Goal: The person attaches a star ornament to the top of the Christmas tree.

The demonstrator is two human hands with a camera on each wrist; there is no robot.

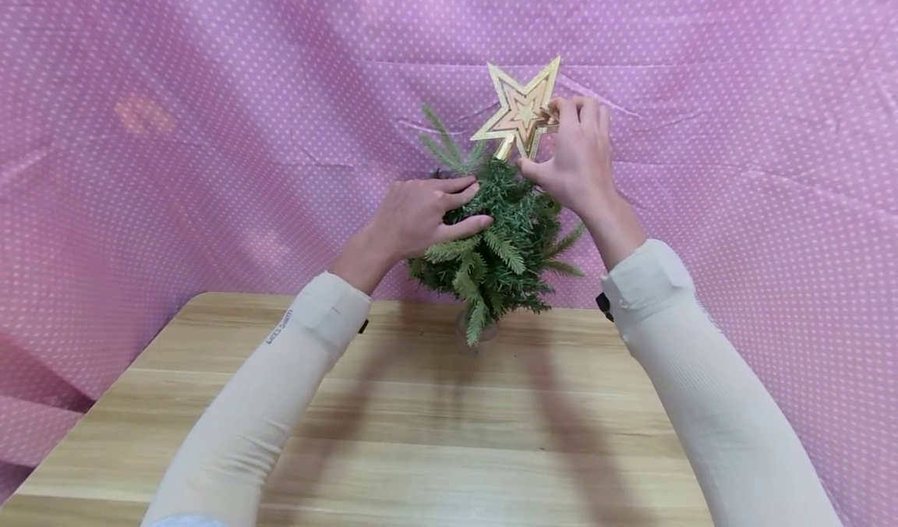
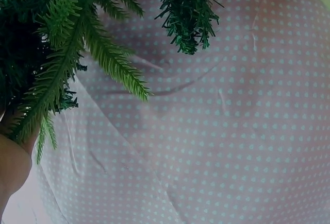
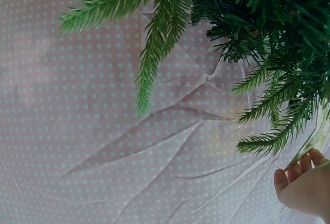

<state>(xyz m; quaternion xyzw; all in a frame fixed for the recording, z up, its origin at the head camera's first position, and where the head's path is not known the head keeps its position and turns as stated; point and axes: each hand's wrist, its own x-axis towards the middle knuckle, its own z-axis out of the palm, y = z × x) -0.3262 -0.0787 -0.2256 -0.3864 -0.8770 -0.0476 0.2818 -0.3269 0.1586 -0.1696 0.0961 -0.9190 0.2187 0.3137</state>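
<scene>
A gold star tree topper (image 1: 517,100), layered and glittery, stands at the tip of a small artificial Christmas tree (image 1: 507,235) in the head view. Its short gold stem meets the top branches. My right hand (image 1: 582,157) holds the star by its right side, thumb low and fingers higher. On the left, my left hand (image 1: 412,213) grips the upper branches, with some fingertips hidden among the needles. Fingers of the right hand (image 3: 308,185) show at the star's edge in the right wrist view. Only part of the left hand (image 2: 13,165) appears in the left wrist view.
The tree stands near the back edge of a wooden table (image 1: 449,433), its round base (image 1: 484,327) partly hidden by branches. A pink cloth (image 1: 245,122) with white dots hangs behind and at the sides. Lighter green sprigs (image 1: 564,250) stick out from the tree.
</scene>
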